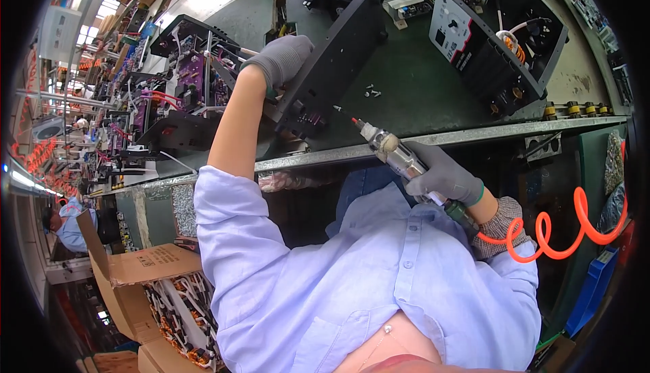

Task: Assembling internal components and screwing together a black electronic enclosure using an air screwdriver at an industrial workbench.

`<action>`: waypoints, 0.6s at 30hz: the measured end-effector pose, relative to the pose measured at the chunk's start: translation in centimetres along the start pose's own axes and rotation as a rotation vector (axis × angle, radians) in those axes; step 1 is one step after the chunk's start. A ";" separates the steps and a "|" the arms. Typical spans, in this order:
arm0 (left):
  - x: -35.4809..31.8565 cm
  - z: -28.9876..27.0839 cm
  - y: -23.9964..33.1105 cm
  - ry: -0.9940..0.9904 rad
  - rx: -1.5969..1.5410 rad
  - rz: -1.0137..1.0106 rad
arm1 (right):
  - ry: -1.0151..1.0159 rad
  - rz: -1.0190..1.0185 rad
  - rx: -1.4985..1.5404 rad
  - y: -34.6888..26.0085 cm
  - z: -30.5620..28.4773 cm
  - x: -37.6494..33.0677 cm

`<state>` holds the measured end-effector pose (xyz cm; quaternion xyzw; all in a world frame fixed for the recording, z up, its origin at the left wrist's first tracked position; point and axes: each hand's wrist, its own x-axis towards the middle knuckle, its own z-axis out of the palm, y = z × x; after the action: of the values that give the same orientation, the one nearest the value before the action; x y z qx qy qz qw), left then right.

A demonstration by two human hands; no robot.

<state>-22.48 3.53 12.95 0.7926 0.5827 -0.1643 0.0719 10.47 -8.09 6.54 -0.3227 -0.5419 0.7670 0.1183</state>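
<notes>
I have my left hand [281,63] at the black case [342,49] — likely steadying it, grip unclear from afar — and my right hand [445,175] clasping a screwdriver [401,157] aimed toward that case.

Grey-gloved left hand [283,63], grey-gloved right hand [448,175], pale blue buttoned shirt [359,258], speckled knit cuff [502,222], small pendant [388,329]

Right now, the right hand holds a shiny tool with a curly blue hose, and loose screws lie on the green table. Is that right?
Not quite: the curly hose is orange, not blue, as the head view shows. The right hand holds the shiny tool, and loose screws lie on the green table.
</notes>
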 end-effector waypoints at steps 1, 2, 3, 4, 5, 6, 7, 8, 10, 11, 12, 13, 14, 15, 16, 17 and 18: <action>-0.1 -0.1 0.1 -0.008 -0.025 -0.010 | -0.012 0.025 0.016 0.0 -0.1 0.1; -0.1 -0.3 0.2 0.005 -0.003 0.000 | -0.001 -0.005 -0.009 0.1 0.0 0.3; -0.2 -0.4 0.4 -0.001 -0.005 0.003 | -0.001 -0.023 -0.005 0.1 0.0 0.3; -0.3 -0.6 0.5 0.001 -0.027 -0.018 | -0.001 -0.016 -0.007 0.1 0.0 0.5; -0.3 -0.7 0.6 0.002 -0.049 -0.040 | -0.002 0.006 -0.006 0.1 0.0 0.5; -0.3 -0.8 0.7 -0.003 -0.050 -0.038 | -0.003 -0.005 -0.004 0.2 0.0 0.6; -0.4 -0.8 0.7 -0.018 -0.060 -0.052 | -0.002 -0.011 0.001 0.1 0.1 0.7; -0.4 -0.9 0.8 -0.027 -0.083 -0.063 | -0.006 0.002 0.009 0.1 0.1 0.7; -0.4 -0.9 0.9 -0.031 -0.074 -0.070 | 0.001 -0.013 0.000 0.1 0.1 0.7; -0.5 -0.9 0.9 -0.027 -0.081 -0.082 | 0.006 0.001 -0.012 0.1 0.1 0.7; -0.5 -0.9 1.0 -0.025 -0.076 -0.076 | 0.003 -0.012 -0.011 0.2 0.1 0.6; -0.5 -0.8 1.1 -0.022 -0.061 -0.103 | 0.001 -0.023 0.004 0.2 0.1 0.6; -0.5 -0.8 1.2 -0.018 -0.045 -0.129 | 0.001 -0.016 0.018 0.2 0.1 0.5; -0.5 -0.8 1.3 -0.015 -0.044 -0.129 | 0.002 -0.037 0.017 0.3 0.0 0.4; -0.6 -0.8 1.4 0.015 -0.033 -0.155 | 0.004 -0.033 0.024 0.4 0.0 0.4; -0.6 -0.9 1.5 0.046 -0.022 -0.182 | 0.000 -0.005 0.039 0.4 0.0 0.2; -0.6 -0.9 1.6 0.050 -0.021 -0.183 | 0.004 -0.032 0.026 0.5 0.0 0.1</action>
<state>-20.95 2.81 13.91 0.7390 0.6562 -0.1442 0.0500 10.46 -8.19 6.07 -0.3142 -0.5366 0.7713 0.1359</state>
